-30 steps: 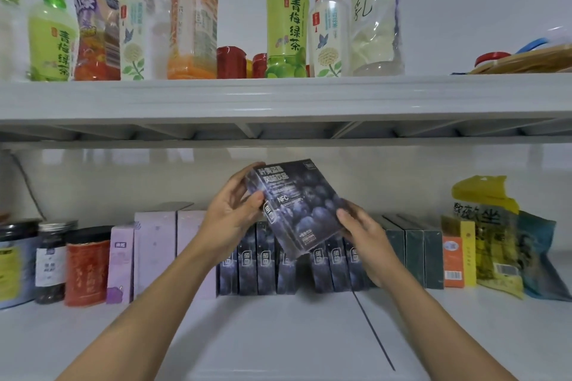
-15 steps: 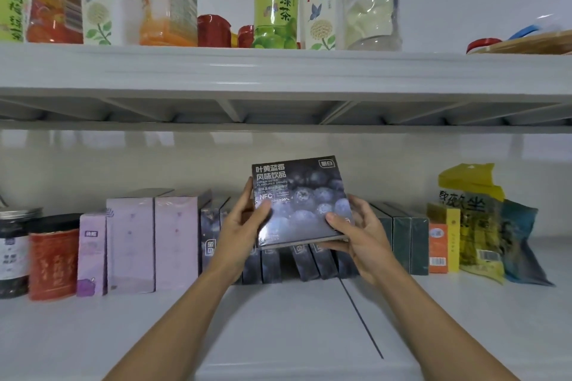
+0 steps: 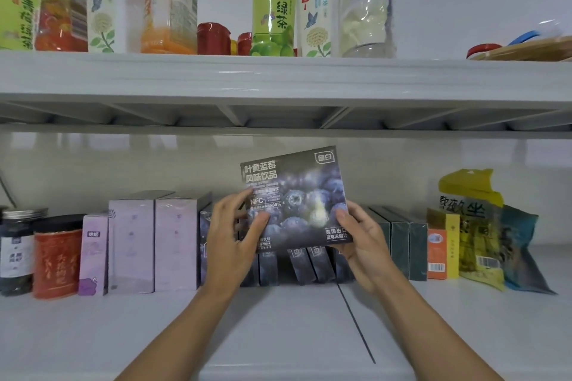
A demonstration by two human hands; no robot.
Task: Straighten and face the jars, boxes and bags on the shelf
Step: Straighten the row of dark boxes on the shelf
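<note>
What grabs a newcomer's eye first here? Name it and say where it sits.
The dark blueberry box, held up in front of the lower shelf with its printed face toward the camera, the left hand and right hand gripping its lower corners. Behind it stands a row of matching dark boxes. On the upper shelf, the bright green tea bottle stands out.

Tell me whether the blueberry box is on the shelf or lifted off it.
Lifted off. The blueberry box is held by both hands, left hand and right hand, its printed front facing the camera.
</note>
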